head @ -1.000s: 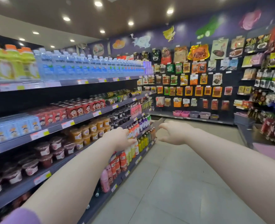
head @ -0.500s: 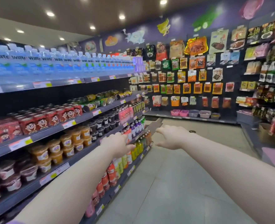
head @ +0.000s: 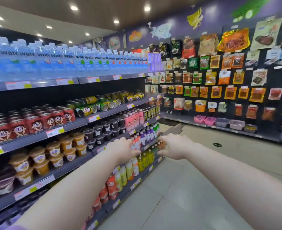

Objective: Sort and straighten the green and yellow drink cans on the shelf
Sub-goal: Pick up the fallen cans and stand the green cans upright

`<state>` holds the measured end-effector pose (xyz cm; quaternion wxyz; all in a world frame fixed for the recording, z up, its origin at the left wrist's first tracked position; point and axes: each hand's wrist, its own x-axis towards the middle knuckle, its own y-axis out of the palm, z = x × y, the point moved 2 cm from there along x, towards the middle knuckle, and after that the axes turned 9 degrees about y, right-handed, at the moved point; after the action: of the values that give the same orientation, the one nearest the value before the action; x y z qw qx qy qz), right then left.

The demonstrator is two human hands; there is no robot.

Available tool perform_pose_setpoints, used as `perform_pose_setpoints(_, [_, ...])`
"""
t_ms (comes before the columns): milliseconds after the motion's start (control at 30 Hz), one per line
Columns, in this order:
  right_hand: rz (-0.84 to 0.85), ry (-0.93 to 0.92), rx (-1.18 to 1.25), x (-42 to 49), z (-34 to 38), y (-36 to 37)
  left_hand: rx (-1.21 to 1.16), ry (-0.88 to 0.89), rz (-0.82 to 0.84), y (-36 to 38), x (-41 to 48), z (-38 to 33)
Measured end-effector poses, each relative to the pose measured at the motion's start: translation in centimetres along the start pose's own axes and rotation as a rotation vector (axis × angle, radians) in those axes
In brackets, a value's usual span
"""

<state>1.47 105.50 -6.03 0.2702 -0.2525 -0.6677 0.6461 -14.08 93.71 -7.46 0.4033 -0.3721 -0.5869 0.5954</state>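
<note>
View: the camera has moved along the aisle over the last second. The orange-capped bottles have gone from the left of the top row, and the water bottles (head: pixel 70 63) now fill it.
Cans: the green and yellow drink cans (head: pixel 103 103) sit on the second shelf (head: pixel 112 112) down, just right of the red cans (head: pixel 34 122). They look larger and nearer than a second ago. Several lie on their sides with their ends facing out, while others stand behind them, the colours mixed.
Left hand (head: pixel 120 149): it stays stretched forward with loosely curled fingers, gripping nothing, below the cans' shelf.
Right hand (head: pixel 174 147): also still held out, fingers relaxed and empty, apart from the left. It crosses the lower bottle rows in the picture, but I cannot tell whether it touches them.
Meaning: this is still the approach, and no can has been touched. Both hands probably need to rise to the jumble before any sorting starts.
Risk: the tipped cans nearest the shelf's front edge could roll onto the floor (head: pixel 186 188) if nudged.
</note>
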Motion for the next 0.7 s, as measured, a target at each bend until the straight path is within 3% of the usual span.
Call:
perform_pose_setpoints(500, [-0.105, -0.037, -0.013, 25.6, -7.6, -0.7, -0.033, 0.026, -0.069, 0.0, 28.7, 3.3])
perform_pose_setpoints(700, [-0.032, -0.061, 0.002, 35.3, -10.0, 1.0, -0.024, 0.039, -0.006, 2.4, 37.8, 4.3])
